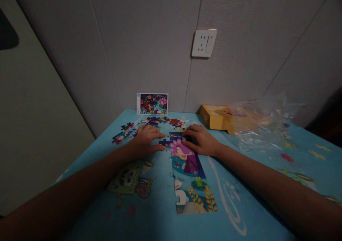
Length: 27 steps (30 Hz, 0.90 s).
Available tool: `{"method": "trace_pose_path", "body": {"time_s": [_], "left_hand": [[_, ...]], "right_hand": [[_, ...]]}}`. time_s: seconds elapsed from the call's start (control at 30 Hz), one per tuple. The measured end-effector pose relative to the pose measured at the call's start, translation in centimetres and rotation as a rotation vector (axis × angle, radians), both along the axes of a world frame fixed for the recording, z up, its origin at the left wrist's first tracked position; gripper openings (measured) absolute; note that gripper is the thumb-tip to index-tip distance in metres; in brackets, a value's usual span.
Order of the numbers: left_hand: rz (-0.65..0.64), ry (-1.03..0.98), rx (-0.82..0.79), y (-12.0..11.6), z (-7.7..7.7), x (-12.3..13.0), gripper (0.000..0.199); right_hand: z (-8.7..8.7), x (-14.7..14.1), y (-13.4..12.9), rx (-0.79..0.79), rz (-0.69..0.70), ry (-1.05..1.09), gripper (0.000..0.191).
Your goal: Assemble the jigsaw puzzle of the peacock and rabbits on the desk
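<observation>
A partly joined jigsaw puzzle (188, 162) lies flat on the table, showing a purple-pink peacock, a frog and a white rabbit. My left hand (146, 141) is open just left of its top end, thumb and fingers apart, close to a dark blue puzzle piece (163, 143) that sticks out there. On the opposite side, my right hand (201, 139) rests with its fingertips on the upper right of the puzzle, thumb and fingers apart. Loose puzzle pieces (157, 121) lie beyond the hands, with more loose pieces (119, 137) left of my left hand.
A picture card (152, 104) of the full scene leans against the wall. To the right at the back lie a yellow box (216, 118) and a crumpled clear plastic bag (260, 127). The blue cartoon-print tablecloth (149, 216) covers the table; a socket (204, 43) is on the wall.
</observation>
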<state>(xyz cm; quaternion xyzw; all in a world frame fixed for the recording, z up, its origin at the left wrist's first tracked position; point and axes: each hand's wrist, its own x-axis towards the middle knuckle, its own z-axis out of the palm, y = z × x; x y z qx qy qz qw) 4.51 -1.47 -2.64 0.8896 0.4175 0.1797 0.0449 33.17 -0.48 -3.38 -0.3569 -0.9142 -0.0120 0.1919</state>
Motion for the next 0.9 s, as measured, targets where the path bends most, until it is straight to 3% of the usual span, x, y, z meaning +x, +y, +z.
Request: {"method": "trace_pose_path", "body": {"time_s": [0.13, 0.23, 0.53, 0.67, 0.9], "left_hand": [[0.307, -0.025, 0.103, 1.2, 0.5, -1.1, 0.048], [0.478, 0.015, 0.067, 1.8, 0.5, -1.8, 0.060], [0.560, -0.040, -0.003, 3.3, -0.2, -1.9, 0.047], [0.609, -0.082, -0.018, 3.7, 0.0, -1.6, 0.037], [0.690, -0.230, 0.030, 3.4, 0.8, -2.2, 0.038]], "right_hand": [[0.0, 0.1, 0.0, -0.005, -0.025, -0.015, 0.043], [0.1, 0.0, -0.1, -0.020, -0.033, -0.027, 0.044], [0.0, 0.0, 0.0, -0.001, -0.043, -0.027, 0.044], [0.0, 0.0, 0.1, -0.009, -0.050, -0.033, 0.044], [-0.2, 0.1, 0.2, 0.005, -0.042, -0.027, 0.044]]}}
